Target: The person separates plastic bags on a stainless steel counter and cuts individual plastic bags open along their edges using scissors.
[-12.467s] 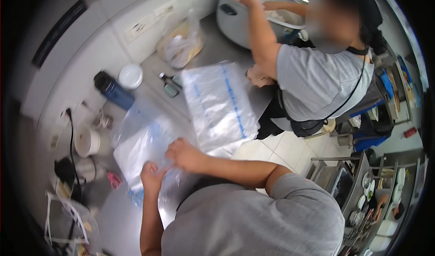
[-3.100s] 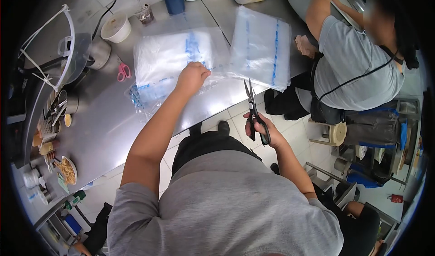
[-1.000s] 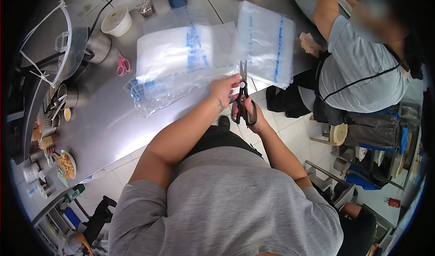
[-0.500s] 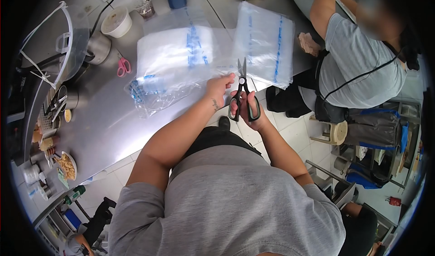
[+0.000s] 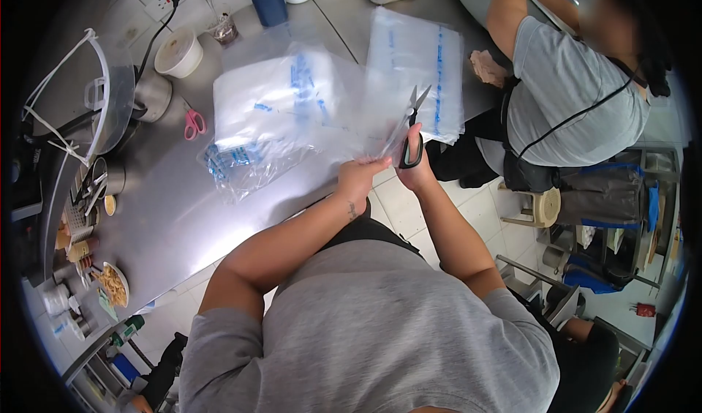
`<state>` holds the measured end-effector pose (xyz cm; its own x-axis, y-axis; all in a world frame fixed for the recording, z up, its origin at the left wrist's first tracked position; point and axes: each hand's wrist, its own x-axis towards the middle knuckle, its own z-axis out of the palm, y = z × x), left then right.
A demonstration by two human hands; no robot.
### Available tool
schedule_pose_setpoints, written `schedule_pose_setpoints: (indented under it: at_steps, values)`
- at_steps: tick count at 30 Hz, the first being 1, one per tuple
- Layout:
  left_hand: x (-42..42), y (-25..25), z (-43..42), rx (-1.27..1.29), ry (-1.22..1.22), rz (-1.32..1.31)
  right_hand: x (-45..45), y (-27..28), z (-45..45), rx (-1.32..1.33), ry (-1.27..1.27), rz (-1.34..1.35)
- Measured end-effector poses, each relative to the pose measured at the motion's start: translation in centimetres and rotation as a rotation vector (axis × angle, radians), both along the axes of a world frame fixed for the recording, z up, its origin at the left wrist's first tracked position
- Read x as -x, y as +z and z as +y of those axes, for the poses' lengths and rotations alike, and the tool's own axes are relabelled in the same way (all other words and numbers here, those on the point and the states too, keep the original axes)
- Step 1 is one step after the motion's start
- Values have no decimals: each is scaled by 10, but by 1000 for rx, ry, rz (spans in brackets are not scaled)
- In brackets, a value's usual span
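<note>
In my right hand (image 5: pixel 415 170) is a pair of black-handled scissors (image 5: pixel 414 120). Their blades point away from me and stand slightly apart. My left hand (image 5: pixel 358 182) is closed on the edge of a clear plastic bag (image 5: pixel 358 136), drawn toward me near the table's front edge. That bag stretches back to a stack of clear bags with blue print (image 5: pixel 274 91), which lies partly in a crinkled clear wrapper (image 5: pixel 252 171). Behind the scissors lies a second, flatter stack of printed bags (image 5: pixel 414 62). The scissors are close beside the pulled bag; whether they touch it I cannot tell.
Pink scissors (image 5: pixel 194 123) lie on the steel table (image 5: pixel 168 208), near a pot (image 5: pixel 155 98) and a white tub (image 5: pixel 178 53). A blue tumbler (image 5: pixel 266 0) stands at the back. At right a co-worker (image 5: pixel 578 98) stands close, with a stool (image 5: pixel 545 207) behind.
My left hand has come nearer my body, pulling the bag's edge with it. The scissors have turned and tilted, their tips shifting right. The view has shifted slightly.
</note>
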<state>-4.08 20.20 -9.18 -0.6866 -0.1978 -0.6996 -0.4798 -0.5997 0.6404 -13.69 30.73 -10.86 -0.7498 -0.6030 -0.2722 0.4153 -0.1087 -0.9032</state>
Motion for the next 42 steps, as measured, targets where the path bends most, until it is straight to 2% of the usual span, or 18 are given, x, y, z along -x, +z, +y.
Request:
schedule_pose_setpoints:
  at_steps: [3, 4, 7, 8, 11, 12, 13, 15, 17, 19, 21, 24, 27, 29, 31, 34, 37, 42]
  values:
    - [-9, 0, 6, -27, -11, 84, 8, 9, -9, -38, -113, -62]
    - [-9, 0, 6, -27, -9, 98, 17, -7, -9, -79, -133, -115]
    - [-12, -3, 1, 21, -24, 95, 23, -10, -22, -223, -155, -14]
    - [-13, -6, -2, 66, -45, 65, 29, -20, -24, -193, -155, 18]
    - [-32, -19, -6, 152, -125, 32, 66, -34, -17, -35, -205, -119]
    - [-39, -22, -8, 173, -155, 31, 67, -7, -21, 33, -269, -122]
    - [-42, -21, -18, 225, -197, 33, 80, -12, -19, 19, -298, -31]
    - [-48, -18, -51, 327, -281, 34, 94, -11, -5, -252, -219, 49]
    - [-57, -41, -95, 410, -196, 27, 81, 7, -8, -186, -219, 59]
    - [-70, -35, -141, 625, -161, -12, 62, 11, -4, -173, -195, 70]
    - [-85, -32, -178, 565, -187, -134, 45, 9, 5, -207, -149, 93]
    - [-101, -2, -186, 1290, -458, -319, 17, 10, 19, -301, -95, 81]
    - [-80, 29, -161, 1806, -203, 24, -5, 8, 41, -355, 4, 53]
    - [-56, 14, -139, 1732, -431, 386, -18, 5, 53, -309, 84, 17]
    - [-30, -8, -118, 1600, -671, 632, -29, 12, 61, -276, 163, -36]
    - [-1, -40, -96, 1502, -746, 662, -40, 10, 74, -261, 266, -63]
    - [16, -59, -91, 1560, -783, 556, -52, 8, 90, -275, 346, -53]
    - [24, -59, -93, 1437, -712, 595, -68, -3, 100, -138, 440, -179]
